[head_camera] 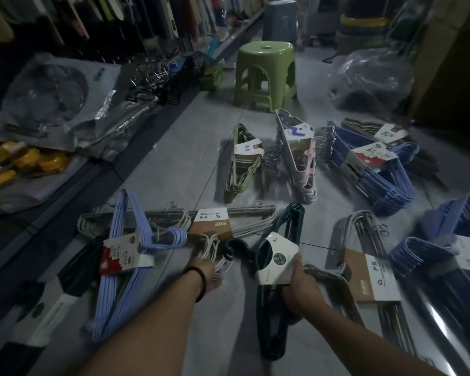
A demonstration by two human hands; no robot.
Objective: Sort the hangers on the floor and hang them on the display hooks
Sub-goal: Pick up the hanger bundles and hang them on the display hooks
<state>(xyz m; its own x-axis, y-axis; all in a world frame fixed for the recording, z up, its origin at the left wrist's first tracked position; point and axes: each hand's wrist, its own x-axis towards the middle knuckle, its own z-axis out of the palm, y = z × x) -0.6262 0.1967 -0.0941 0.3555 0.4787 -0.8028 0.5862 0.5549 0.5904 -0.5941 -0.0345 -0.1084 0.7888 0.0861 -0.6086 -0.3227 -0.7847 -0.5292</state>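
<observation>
The right hand (300,289) grips a dark green hanger bundle (270,332) at its white label (278,260). The left hand (212,270), its fingers blurred, is at the hooks of a white hanger bundle (210,246), near a light-blue hanger bundle (125,280). Farther off, olive (240,169), pink (300,164) and blue (380,180) bundles lie on the grey tiled floor (190,158) before a green plastic stool (265,74).

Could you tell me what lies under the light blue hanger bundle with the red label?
The light blue bundle lies across the left end of the white hanger bundle. A dark green bundle shows at its left edge; how far that runs underneath is covered.
</observation>
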